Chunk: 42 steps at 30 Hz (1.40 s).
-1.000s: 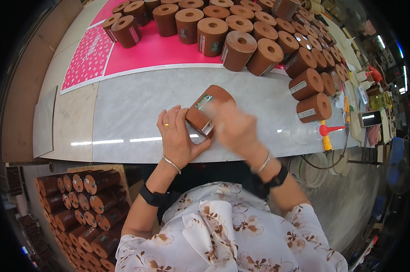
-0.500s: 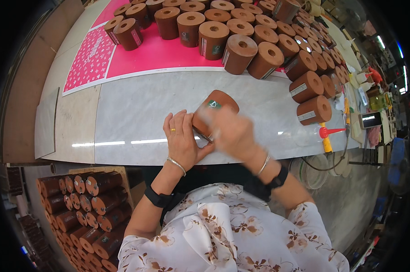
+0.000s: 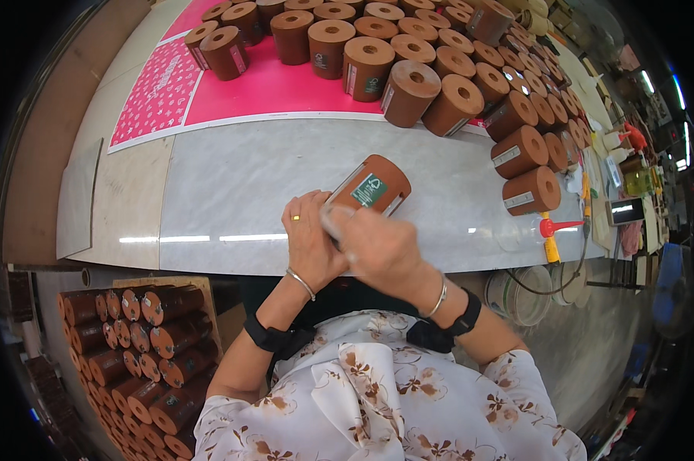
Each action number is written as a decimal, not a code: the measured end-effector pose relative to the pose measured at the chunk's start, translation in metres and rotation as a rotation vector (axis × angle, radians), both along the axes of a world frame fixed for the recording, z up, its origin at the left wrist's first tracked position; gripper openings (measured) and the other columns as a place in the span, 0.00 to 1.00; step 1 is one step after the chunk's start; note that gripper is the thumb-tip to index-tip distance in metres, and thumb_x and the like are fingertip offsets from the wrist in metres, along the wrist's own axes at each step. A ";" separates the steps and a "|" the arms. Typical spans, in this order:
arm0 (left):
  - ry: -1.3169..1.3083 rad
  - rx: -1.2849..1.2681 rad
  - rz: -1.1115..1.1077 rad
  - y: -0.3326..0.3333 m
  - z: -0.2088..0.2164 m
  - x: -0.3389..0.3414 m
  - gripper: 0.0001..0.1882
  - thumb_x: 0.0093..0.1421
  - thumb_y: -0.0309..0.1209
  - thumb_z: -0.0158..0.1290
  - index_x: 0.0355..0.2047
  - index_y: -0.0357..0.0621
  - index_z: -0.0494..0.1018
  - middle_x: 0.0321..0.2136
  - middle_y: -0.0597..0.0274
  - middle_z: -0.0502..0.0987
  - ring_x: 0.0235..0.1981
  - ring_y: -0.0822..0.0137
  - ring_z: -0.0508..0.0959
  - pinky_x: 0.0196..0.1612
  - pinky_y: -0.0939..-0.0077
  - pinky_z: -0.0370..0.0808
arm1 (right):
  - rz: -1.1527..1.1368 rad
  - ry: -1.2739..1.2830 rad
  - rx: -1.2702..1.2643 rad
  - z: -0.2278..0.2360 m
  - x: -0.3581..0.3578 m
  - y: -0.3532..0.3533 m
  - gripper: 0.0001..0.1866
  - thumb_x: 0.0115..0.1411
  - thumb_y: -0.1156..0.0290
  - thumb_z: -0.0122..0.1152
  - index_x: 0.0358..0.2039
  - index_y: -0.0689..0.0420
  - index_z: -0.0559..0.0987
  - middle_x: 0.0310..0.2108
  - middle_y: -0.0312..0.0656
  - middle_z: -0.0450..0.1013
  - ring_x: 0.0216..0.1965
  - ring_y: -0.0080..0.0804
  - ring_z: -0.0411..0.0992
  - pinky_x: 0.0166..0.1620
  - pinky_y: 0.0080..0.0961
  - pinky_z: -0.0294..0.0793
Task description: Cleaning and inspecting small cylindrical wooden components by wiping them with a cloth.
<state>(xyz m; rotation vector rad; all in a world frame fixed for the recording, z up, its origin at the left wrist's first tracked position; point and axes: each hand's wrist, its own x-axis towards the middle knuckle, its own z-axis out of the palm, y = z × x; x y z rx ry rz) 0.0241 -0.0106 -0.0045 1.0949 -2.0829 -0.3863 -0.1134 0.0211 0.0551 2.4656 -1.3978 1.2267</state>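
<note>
A reddish-brown cylinder (image 3: 393, 180) with a green and white label lies tilted in front of me, over the grey tabletop. My left hand (image 3: 310, 234), wearing a ring, grips its near left end. My right hand (image 3: 381, 246) is closed and presses at the cylinder's near end, just below the label. Something pale shows at its fingertips, too blurred to make out. Both hands are close together, and they hide the cylinder's near end.
Many similar cylinders (image 3: 368, 67) stand on a pink sheet (image 3: 278, 96) at the back; some lie on the right. A red-nozzled yellow tube (image 3: 550, 237) is near the right edge. More cylinders (image 3: 179, 338) are stacked at lower left. Buckets (image 3: 527, 296) stand below the table's right side.
The cylinder has turned, so its green label now shows more fully. My right hand has moved down and left, off the label, toward the near end.
</note>
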 end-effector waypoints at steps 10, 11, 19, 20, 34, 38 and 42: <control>-0.026 -0.067 -0.010 0.005 0.005 -0.004 0.45 0.37 0.45 0.67 0.51 0.34 0.61 0.44 0.45 0.67 0.49 0.48 0.66 0.56 0.48 0.55 | -0.061 0.049 0.018 0.007 -0.010 -0.004 0.14 0.49 0.73 0.58 0.39 0.52 0.76 0.27 0.38 0.73 0.26 0.35 0.74 0.25 0.28 0.73; -0.027 -0.110 -0.015 0.007 0.005 -0.005 0.46 0.37 0.47 0.67 0.52 0.32 0.61 0.45 0.44 0.67 0.50 0.48 0.66 0.59 0.45 0.52 | -0.062 0.060 0.035 0.006 -0.009 -0.001 0.13 0.49 0.72 0.58 0.38 0.52 0.76 0.27 0.39 0.73 0.26 0.35 0.74 0.25 0.28 0.73; -0.105 -0.149 -0.045 0.007 -0.001 -0.005 0.46 0.37 0.44 0.67 0.53 0.33 0.60 0.46 0.46 0.67 0.52 0.47 0.66 0.60 0.45 0.53 | -0.085 0.059 0.095 0.009 -0.008 -0.001 0.15 0.48 0.74 0.57 0.38 0.50 0.78 0.23 0.40 0.70 0.23 0.36 0.72 0.24 0.30 0.72; -0.138 -0.216 -0.054 0.009 -0.002 -0.005 0.47 0.36 0.44 0.68 0.53 0.32 0.61 0.46 0.46 0.67 0.52 0.47 0.66 0.60 0.45 0.52 | -0.106 0.076 0.133 0.016 -0.010 0.002 0.14 0.49 0.75 0.57 0.38 0.51 0.78 0.25 0.41 0.72 0.24 0.36 0.73 0.25 0.31 0.73; -0.001 0.024 -0.039 0.005 0.009 -0.003 0.46 0.37 0.47 0.67 0.52 0.33 0.63 0.45 0.46 0.69 0.53 0.48 0.66 0.61 0.45 0.50 | -0.125 0.088 0.028 0.009 -0.021 -0.002 0.12 0.50 0.72 0.60 0.36 0.56 0.76 0.28 0.40 0.73 0.27 0.37 0.75 0.25 0.30 0.73; -0.062 -0.144 -0.016 -0.001 0.016 0.006 0.45 0.37 0.45 0.67 0.52 0.35 0.62 0.46 0.45 0.68 0.52 0.48 0.66 0.60 0.46 0.52 | -0.280 0.037 0.032 0.003 -0.045 -0.023 0.11 0.48 0.74 0.58 0.35 0.55 0.76 0.28 0.40 0.73 0.28 0.33 0.75 0.26 0.27 0.73; -0.050 -0.153 -0.010 -0.004 0.003 0.001 0.46 0.36 0.44 0.68 0.53 0.35 0.62 0.46 0.46 0.68 0.52 0.48 0.66 0.60 0.46 0.52 | -0.150 0.101 -0.035 0.005 -0.022 -0.021 0.10 0.49 0.73 0.58 0.34 0.54 0.75 0.24 0.39 0.71 0.23 0.32 0.74 0.24 0.27 0.72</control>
